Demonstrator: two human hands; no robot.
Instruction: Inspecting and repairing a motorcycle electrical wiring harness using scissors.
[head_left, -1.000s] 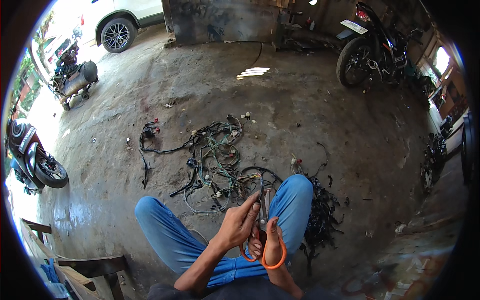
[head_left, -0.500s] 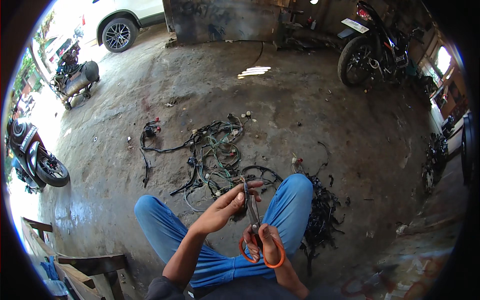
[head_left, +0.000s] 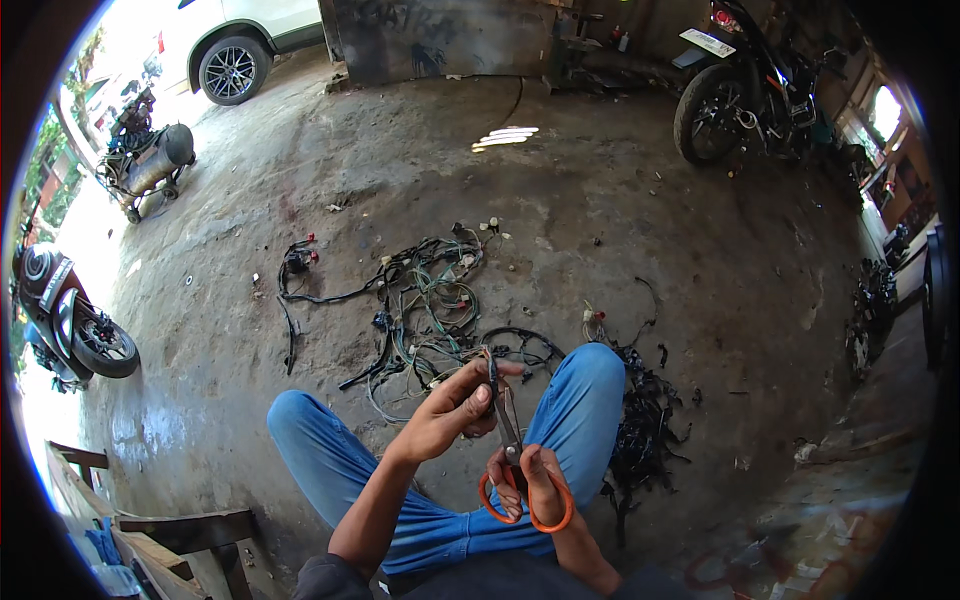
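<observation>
Between my knees, my left hand (head_left: pixel 452 410) pinches a short dark wire bundle (head_left: pixel 491 368) with thumb and fingers, its forefinger stretched out to the right. My right hand (head_left: pixel 538 482) grips a pair of scissors (head_left: pixel 510 436), thumb and fingers through the orange loops. The blades point up and away from me, slightly parted, right beside the left fingertips and the wires. Whether they touch the bundle I cannot tell. Beyond my hands a tangled wiring harness (head_left: pixel 440 290) lies on the floor, with black, green and white wires and several connectors.
To the right of my knee is a heap of black tape scraps (head_left: pixel 645 430). A wooden bench (head_left: pixel 185 528) stands at the lower left. Motorcycles (head_left: pixel 80 325) stand left and far right, an air compressor (head_left: pixel 155 165) far left, and a white car (head_left: pixel 270 30) behind on the stained concrete floor (head_left: pixel 600 230).
The whole view has shifted slightly. My hands keep nearly the same pose, with the scissors still beside the wire bundle; only a tiny shift of the blades shows.
</observation>
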